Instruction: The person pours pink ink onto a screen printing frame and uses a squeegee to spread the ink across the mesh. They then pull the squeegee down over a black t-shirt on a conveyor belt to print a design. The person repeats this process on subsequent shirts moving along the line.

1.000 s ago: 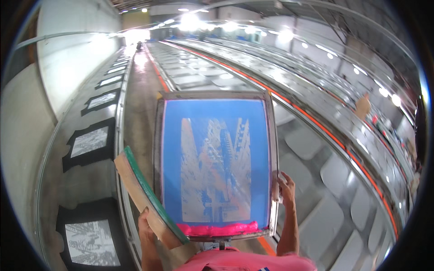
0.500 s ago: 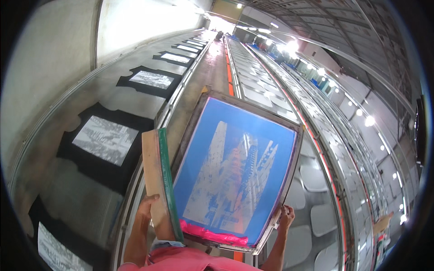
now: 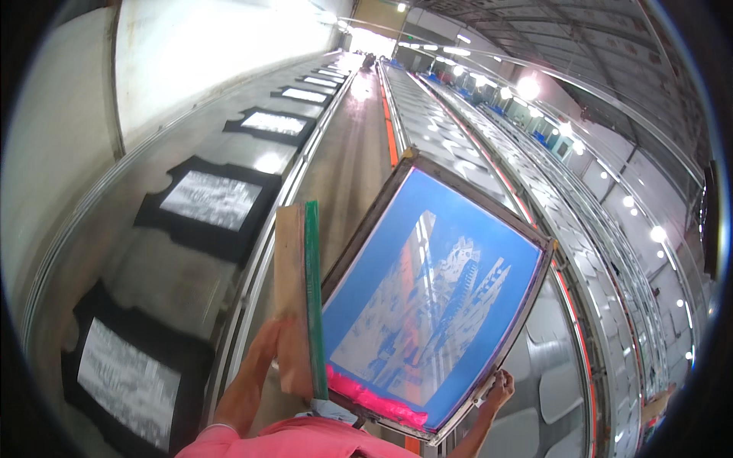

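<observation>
My left hand [image 3: 269, 336] is closed on a squeegee [image 3: 291, 267] with a wooden handle and a green blade, held upright along the screen's left side. Its fingertips are mostly hidden behind the wood. On the right, my right hand [image 3: 500, 388] grips the lower right edge of a screen printing frame [image 3: 365, 221]. Blue mesh [image 3: 450, 206] fills this frame and carries a pale, patchy picture. Bright pink ink [image 3: 374, 398] lies in a band along the near edge of the mesh. The frame is held tilted in front of my body, over the aisle.
A long table [image 3: 252, 160] on the left carries a row of black shirt pieces [image 3: 256, 202] with pale grey prints. Another long table [image 3: 450, 145] on the right holds rows of grey panels [image 3: 561, 393]. Between them runs an aisle [image 3: 347, 153]. A wall [image 3: 61, 114] stands far left.
The screen frame has shifted right and turned slightly clockwise in view. The squeegee has also moved right and stands straighter. The shirt pieces on the left appear nearer; both hands keep their holds.
</observation>
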`<state>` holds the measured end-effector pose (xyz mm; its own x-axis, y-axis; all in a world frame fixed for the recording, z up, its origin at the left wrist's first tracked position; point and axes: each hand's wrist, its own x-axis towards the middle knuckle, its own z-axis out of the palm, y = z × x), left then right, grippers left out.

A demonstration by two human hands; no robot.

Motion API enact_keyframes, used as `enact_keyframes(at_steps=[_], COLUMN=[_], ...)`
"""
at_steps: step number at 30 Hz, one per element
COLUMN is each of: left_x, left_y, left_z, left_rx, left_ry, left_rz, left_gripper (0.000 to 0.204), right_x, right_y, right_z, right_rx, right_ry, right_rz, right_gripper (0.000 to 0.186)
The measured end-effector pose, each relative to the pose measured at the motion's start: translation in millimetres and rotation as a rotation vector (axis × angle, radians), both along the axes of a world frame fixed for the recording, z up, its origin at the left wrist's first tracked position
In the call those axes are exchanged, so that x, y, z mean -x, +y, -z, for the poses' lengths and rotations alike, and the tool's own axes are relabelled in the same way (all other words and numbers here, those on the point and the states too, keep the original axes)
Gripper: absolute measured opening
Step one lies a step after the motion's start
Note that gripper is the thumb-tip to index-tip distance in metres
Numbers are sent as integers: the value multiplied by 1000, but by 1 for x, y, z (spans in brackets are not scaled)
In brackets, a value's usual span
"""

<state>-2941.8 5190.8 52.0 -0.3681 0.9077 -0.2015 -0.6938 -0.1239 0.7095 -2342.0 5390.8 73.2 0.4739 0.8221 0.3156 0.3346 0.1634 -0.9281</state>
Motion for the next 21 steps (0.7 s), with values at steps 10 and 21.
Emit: enact_keyframes(at_steps=[10,21], left_x=[182,382], left_y=[248,586], left_z=[20,-22], left_rx=[-121,-53], left_ry=[-174,-87], left_rz=[-24,69], left_gripper=[39,49], right_x=[236,396], right_y=[334,578], right_z=[-36,-45], right_rx=[4,94], right_ry=[-125,-30], right_rz=[-191,-27], right_gripper=[12,10])
